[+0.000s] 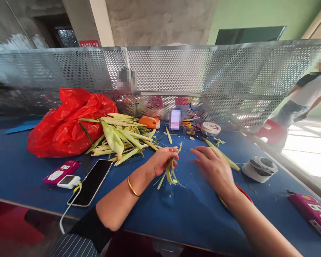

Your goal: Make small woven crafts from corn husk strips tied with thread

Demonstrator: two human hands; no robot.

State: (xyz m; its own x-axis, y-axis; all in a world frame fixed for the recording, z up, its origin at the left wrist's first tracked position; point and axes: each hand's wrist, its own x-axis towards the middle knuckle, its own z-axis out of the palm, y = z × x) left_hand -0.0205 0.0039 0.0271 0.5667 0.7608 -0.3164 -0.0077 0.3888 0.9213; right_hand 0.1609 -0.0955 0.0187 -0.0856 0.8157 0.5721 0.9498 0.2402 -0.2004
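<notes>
Over the middle of the blue bench [149, 214], holding thin husk strips [169, 175] pinched between thumb and fingers of the left hand [160, 160], probably gripped partway along to keep them together, with loose ends hanging below. Hovering alongside with the right hand [216, 167], apart from the strips, with fingers loosely extended, pinching nothing visible. Have the husk pile [115, 139] beside the red bag [72, 125], near the left hand, presumably for easy reach.
</notes>
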